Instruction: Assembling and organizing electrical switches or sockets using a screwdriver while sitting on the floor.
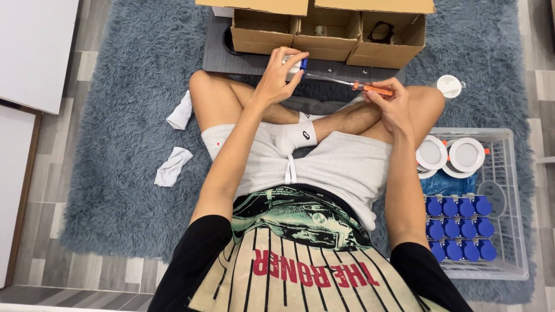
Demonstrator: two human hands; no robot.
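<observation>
The person sits cross-legged on a shaggy blue-grey rug (115, 190), both hands raised over the knees. The left hand (276, 81) has its fingers curled shut around a small white part with a blue piece (299, 63) at its end, thumb on top; most of the part is hidden inside the grip. The right hand (392, 104) pinches the orange handle of a screwdriver (373, 89), fingers closed on it, and the thin metal shaft runs leftward to meet the blue end of the part, so the tip touches or enters it (the exact contact point is too small to make out).

Beyond the hands, near the far edge of the rug, open cardboard boxes (324, 36) stand in a row on a dark grey board (217, 55); a black ring-shaped item shows in the right-hand box.

At the rug's right edge sits a white plastic crate (509, 173). Its far end holds round white light fittings (457, 155) with orange clips, lying on a blue plastic bag (445, 184); its near end holds rows of blue-capped parts (459, 228) packed close together. One more round white fitting (449, 85) lies on the rug just beyond the right knee.

Two crumpled white cloths (173, 164) lie on the rug beside the left thigh, apart from each other.
</observation>
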